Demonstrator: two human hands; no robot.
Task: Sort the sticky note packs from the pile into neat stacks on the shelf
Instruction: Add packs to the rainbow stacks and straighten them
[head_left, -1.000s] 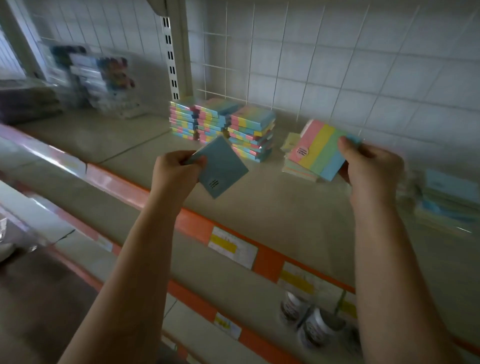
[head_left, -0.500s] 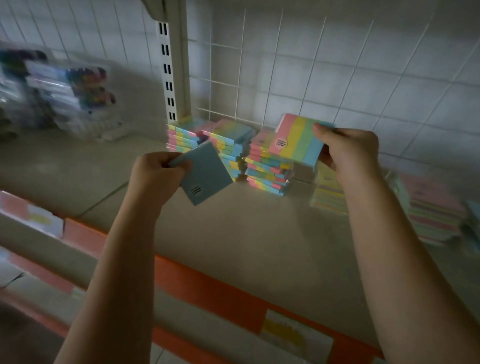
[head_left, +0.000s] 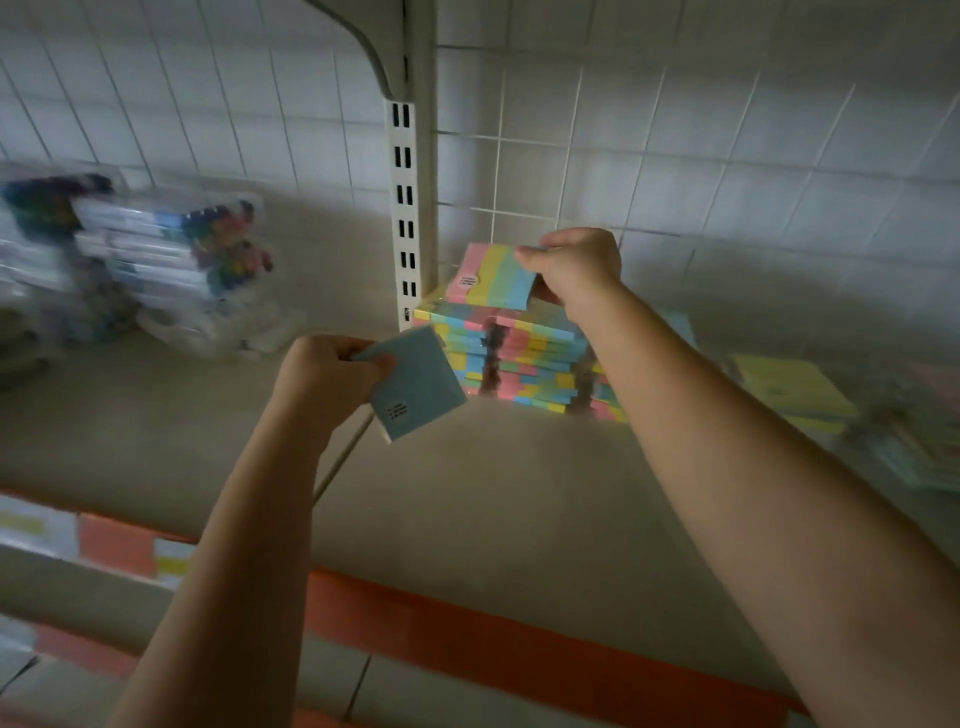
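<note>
Seen from one head-worn wide-angle camera only, looking forward and down, close over the shelf, facing the tiled wall; both forearms reaching in from below.

A stationery shop: a display shelf with an orange price-label strip, stacked sticky note packs, bagged pens, and a slotted upright.

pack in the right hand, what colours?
Striped pack in the right hand: pink, yellow, green and blue bands. Only the head view shows it.
</note>
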